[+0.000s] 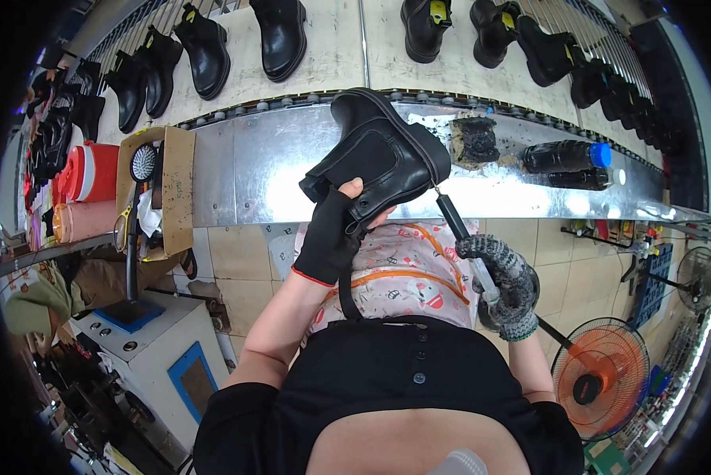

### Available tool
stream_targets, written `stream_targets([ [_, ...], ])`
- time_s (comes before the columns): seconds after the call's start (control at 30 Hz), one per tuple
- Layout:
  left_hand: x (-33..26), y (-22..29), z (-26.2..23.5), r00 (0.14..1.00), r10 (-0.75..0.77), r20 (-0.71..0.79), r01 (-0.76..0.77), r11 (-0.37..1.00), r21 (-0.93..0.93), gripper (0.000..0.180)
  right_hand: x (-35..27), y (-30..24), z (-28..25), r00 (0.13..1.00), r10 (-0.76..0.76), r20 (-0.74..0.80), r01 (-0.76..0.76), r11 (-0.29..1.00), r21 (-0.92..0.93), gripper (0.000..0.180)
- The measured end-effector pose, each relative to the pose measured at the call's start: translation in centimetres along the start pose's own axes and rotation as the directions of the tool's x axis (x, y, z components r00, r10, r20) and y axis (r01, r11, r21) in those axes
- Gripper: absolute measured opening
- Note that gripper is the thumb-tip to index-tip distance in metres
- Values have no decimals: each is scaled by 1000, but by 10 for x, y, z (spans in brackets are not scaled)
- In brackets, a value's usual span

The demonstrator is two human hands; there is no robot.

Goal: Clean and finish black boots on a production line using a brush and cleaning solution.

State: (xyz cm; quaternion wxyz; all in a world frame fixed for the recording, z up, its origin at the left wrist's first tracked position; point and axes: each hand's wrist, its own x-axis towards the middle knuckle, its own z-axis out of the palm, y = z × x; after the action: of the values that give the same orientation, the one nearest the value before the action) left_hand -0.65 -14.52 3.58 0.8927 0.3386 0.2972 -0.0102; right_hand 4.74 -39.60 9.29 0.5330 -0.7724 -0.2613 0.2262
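A black leather ankle boot [379, 154] lies tilted over the edge of the metal worktop, its sole turned up and to the right. My left hand [341, 229], in a black fingerless glove, grips the boot from below, with the thumb across its side. In my right hand [504, 281], gloved in grey knit, is a slim tool [452, 215] with a black front part and a clear lower barrel. The fingers are closed round it. Its thin metal tip meets or nearly meets the boot's edge near the sole; contact is hard to make out.
Several black boots [283, 39] stand on the conveyor [332, 71] beyond the metal worktop [249, 182]. A dark, stained block [474, 141] and two dark bottles [565, 157] lie to the right. At left are a cardboard box [180, 190] and a red jug [94, 172]. An orange fan [601, 380] stands lower right.
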Motion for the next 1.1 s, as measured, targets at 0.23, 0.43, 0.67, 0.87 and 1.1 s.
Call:
stream_targets([
  [0.23, 5, 24, -11, 996, -81, -21, 71, 948, -311, 41, 7, 28, 9, 846, 520, 117, -415, 506, 756, 44],
  [0.43, 65, 56, -10, 996, 89, 30, -87, 995, -58, 45, 41, 139, 46, 837, 364, -409, -139, 864, 484, 54],
  [0.67, 222, 145, -9, 928, 357, 107, -343, 705, 621, 50, 57, 193, 69, 866, 410, -285, 65, 474, 878, 22],
  [0.87, 295, 155, 16, 738, 623, 260, -234, -126, 964, 67, 53, 178, 74, 851, 445, -279, 12, 514, 858, 22],
  [1.1, 283, 120, -2, 642, 751, 154, -421, 177, 890, 75, 55, 181, 71, 841, 468, -272, 20, 475, 880, 27],
])
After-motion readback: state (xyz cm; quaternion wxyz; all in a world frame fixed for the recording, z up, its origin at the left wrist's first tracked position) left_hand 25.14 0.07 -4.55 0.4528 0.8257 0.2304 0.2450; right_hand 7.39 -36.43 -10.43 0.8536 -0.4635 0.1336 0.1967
